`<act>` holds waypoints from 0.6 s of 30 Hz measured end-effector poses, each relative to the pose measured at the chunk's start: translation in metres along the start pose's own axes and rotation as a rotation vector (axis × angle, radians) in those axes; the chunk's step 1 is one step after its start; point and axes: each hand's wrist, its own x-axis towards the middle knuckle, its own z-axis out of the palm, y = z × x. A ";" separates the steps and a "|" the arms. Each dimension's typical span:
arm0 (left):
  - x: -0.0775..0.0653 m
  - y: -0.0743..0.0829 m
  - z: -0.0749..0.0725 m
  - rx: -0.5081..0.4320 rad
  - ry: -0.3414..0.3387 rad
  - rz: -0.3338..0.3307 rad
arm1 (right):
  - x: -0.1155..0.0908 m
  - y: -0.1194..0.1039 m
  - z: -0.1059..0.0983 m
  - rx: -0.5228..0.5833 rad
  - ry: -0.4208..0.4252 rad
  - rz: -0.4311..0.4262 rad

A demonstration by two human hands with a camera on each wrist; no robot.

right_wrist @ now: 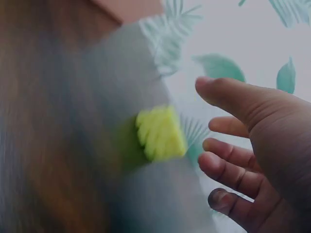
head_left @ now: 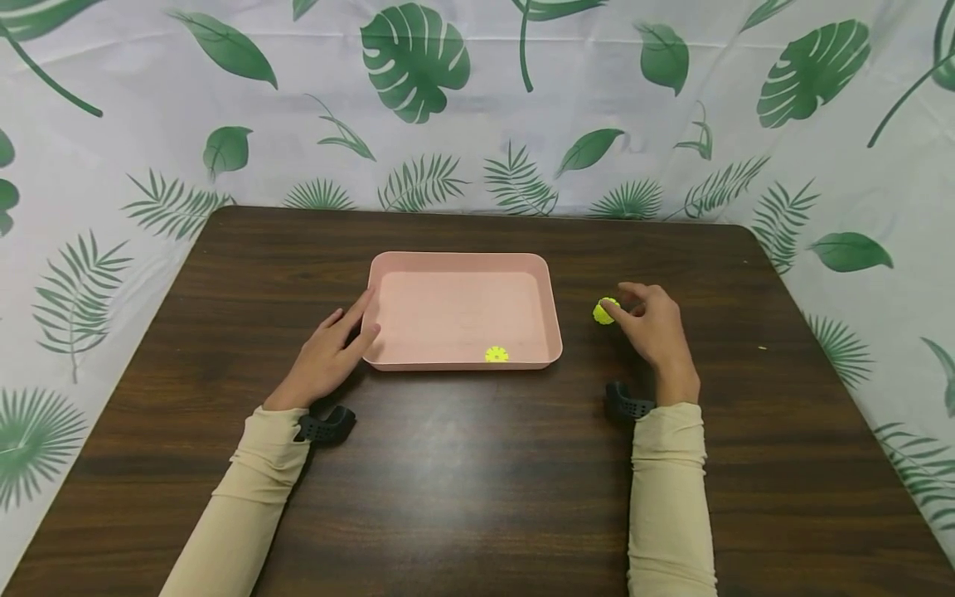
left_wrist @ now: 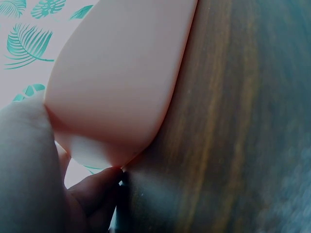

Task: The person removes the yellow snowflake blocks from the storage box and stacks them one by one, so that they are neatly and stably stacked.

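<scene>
A shallow pink tray (head_left: 462, 311) lies on the dark wooden table, a flat yellow disc with a notched edge (head_left: 496, 355) inside by its front wall. My left hand (head_left: 324, 356) grips the tray's left side; the thumb reaches over the rim, and in the left wrist view the fingers (left_wrist: 99, 191) touch the outside. To the right of the tray stands a yellow ridged piece (right_wrist: 161, 133), perhaps stacked notched discs. My right hand (head_left: 656, 323) is beside it, thumb and fingers apart and bent. In the right wrist view a gap shows between hand and piece.
A tiny yellow-green sliver (head_left: 762, 348) lies on the table (head_left: 462, 497) at the right. Behind the table's back edge hangs a white cloth (head_left: 507, 116) with green leaves. Dark bands (head_left: 328, 424) sit at both wrists, over the light sleeves.
</scene>
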 end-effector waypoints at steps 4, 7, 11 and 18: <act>0.000 0.001 0.000 -0.005 0.009 0.003 | 0.004 -0.020 0.005 0.032 0.035 -0.050; 0.000 0.001 -0.001 0.000 0.012 0.006 | 0.010 -0.039 0.016 0.062 0.041 -0.103; -0.001 0.000 0.001 0.001 0.006 0.007 | 0.013 -0.069 0.036 0.076 0.007 -0.208; -0.001 0.000 0.000 -0.004 0.013 0.020 | 0.007 -0.112 0.059 0.072 -0.448 -0.288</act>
